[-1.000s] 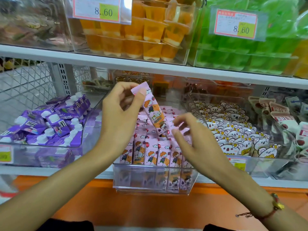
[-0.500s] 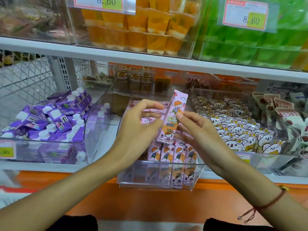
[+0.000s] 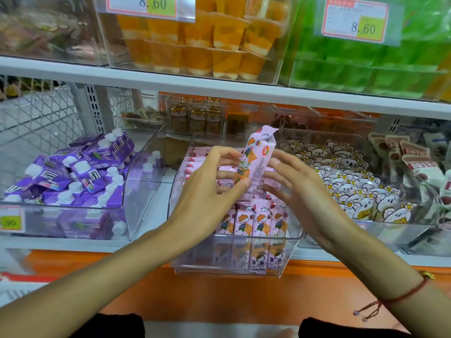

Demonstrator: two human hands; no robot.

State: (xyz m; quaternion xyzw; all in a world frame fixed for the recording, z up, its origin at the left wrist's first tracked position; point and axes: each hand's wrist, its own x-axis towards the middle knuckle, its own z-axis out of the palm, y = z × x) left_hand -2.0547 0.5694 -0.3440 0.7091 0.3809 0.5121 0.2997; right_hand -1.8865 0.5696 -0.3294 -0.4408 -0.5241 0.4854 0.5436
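Head view: in the clear bin (image 3: pixel 231 270), a front row of packets (image 3: pixel 253 225) stands upright; the space behind looks only partly stocked. Above it, the left hand (image 3: pixel 210 189) pinches one pink packet (image 3: pixel 260 154) upright, not yet placed. The right hand (image 3: pixel 300 191), fingers straight, touches the packet's edge. Fingers hide the packet's lower end, and the rear bins (image 3: pixel 195 118) are blurred.

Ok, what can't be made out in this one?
Head view:
Lower end of the pink packet: covered by the left hand, which grips it.
Whether the right hand pinches it or only touches: fingertips blurred against the wrapper.
The yellow price tag by the purple pouches: first digits cut by the left edge.
Small print on the green bin's tag: blurred.
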